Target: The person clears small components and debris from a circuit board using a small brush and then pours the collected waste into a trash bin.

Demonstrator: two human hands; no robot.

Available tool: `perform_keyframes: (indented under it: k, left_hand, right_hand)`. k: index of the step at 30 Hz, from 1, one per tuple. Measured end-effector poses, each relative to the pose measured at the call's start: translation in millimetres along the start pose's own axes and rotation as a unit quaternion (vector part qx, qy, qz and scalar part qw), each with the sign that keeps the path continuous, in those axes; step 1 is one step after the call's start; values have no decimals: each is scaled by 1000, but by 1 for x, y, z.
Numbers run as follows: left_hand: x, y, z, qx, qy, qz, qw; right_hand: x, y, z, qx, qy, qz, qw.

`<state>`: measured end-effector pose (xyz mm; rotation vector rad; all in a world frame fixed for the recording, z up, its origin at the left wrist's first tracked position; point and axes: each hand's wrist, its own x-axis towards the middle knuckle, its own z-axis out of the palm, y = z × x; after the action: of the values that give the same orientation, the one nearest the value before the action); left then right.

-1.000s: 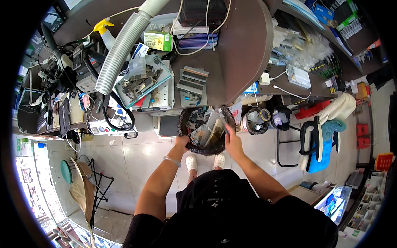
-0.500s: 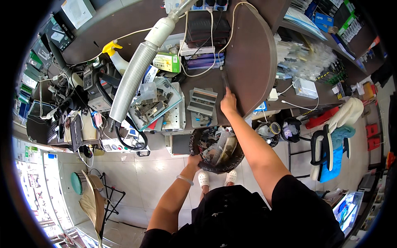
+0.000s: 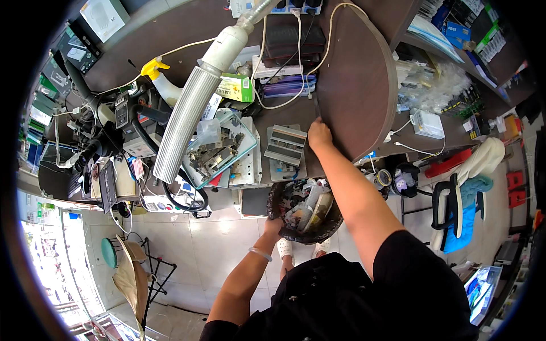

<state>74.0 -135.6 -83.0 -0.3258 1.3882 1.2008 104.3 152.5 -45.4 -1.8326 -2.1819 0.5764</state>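
My left hand (image 3: 273,227) grips the near left rim of a waste bin (image 3: 275,200) lined with a black bag, held below the desk's front edge. Mixed scraps (image 3: 307,207) and clear plastic fill the bin. Over the desktop, my right hand (image 3: 320,135) is closed around a slim dark tool (image 3: 317,107), close to the curved brown partition. Its far end points away from me; its kind is not clear. Left of that hand lies a metal fixture (image 3: 285,145) with ridged bars on a grey plate.
A clear tray (image 3: 219,150) of metal parts stands left of the fixture. A ribbed metal hose (image 3: 187,125) hangs over the desk, beside a spray bottle (image 3: 165,82). Farther back are a green box (image 3: 238,87) and white cables. A chair (image 3: 449,213) stands at the right.
My right hand has moved slightly farther away along the partition, and its outstretched index finger has curled in. My left hand keeps its hold on the bin. The whole view has shifted a little.
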Motion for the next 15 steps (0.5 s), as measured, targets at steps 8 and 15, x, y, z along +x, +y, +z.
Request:
perform_keyframes:
  k: [8, 15]
  left_hand:
    - [26, -9, -11, -16, -11, -22, 1000]
    - [73, -34, -32, -31, -46, -29, 998]
  right_hand:
    - [-137, 64, -27, -51, -43, -121, 990]
    - [-213, 95, -80, 13, -97, -181, 978]
